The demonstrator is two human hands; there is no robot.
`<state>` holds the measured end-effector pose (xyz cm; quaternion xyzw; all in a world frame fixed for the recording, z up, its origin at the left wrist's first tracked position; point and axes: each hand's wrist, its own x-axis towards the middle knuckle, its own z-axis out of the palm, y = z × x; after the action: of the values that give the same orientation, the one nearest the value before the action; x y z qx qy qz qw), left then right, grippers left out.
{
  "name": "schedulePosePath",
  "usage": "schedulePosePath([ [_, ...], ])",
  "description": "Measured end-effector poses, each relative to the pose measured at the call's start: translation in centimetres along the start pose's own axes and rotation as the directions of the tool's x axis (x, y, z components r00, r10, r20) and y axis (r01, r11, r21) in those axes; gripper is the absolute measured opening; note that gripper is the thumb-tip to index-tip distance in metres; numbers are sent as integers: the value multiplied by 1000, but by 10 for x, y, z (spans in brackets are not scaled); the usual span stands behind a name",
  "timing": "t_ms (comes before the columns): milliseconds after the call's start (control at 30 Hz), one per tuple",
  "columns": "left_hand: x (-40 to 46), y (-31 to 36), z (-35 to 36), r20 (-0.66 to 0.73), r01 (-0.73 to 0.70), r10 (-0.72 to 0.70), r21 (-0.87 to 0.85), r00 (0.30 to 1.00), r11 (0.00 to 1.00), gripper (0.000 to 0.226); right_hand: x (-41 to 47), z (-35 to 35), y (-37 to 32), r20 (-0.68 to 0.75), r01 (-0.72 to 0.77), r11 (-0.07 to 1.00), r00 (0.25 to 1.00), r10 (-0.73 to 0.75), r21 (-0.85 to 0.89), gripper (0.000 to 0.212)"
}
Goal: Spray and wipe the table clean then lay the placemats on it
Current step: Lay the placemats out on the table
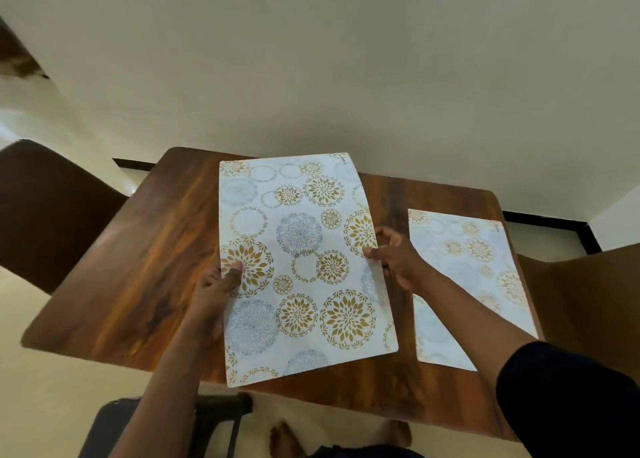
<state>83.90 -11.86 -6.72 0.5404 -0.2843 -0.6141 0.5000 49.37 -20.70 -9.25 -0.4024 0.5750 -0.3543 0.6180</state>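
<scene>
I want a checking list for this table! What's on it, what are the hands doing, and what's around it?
Surface: wooden table, bare wood showing on its left part.
Job's things: one placemat lies flat at the right side; a second mat is held over the middle. No spray bottle or cloth seen.
Clutter: nothing seen.
Grippers: left hand pinches the held mat's left edge, thumb on top; right hand pinches its right edge.
Cables: nothing seen.
Surroundings: brown chair at the left, another chair at the right, plain wall behind, bare feet below the near edge.
</scene>
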Motion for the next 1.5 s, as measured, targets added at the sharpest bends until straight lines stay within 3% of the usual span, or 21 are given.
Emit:
schedulePosePath([
  [267,10,8,-65,-100,69,-68,10,993,998,26,4,75,1,-17,10,999,1000,-11,-42,32],
  [667,18,-13,-94,-225,86,-95,-49,970,995,25,42,97,-5,83,-50,995,995,57,-84,25],
  [900,19,-10,-105,-361,7,-78,-194,929,981,47,97,101,-13,212,-64,930,966,149,-362,36],
  [1067,14,-7,-119,-367,60,-142,-227,919,972,26,131,125,-39,288,28,842,946,153,-538,39],
  [1200,8,-11,-130,-407,63,-152,-226,901,972,23,152,157,-60,343,212,717,939,40,-664,41],
  [1300,13,-15,-137,-482,1,-141,-280,865,960,19,161,185,-61,384,347,538,922,-47,-768,48],
  [1400,24,-19,-144,-554,-81,-163,-389,816,918,16,152,214,-55,342,412,400,909,-238,-818,60],
  [1433,28,-19,-146,-575,-117,-171,-430,800,895,17,144,223,-51,346,466,366,871,-348,-806,59],
  [1500,37,-19,-153,-598,-175,-194,-502,778,847,22,120,243,-42,392,615,250,712,-582,-748,52],
])
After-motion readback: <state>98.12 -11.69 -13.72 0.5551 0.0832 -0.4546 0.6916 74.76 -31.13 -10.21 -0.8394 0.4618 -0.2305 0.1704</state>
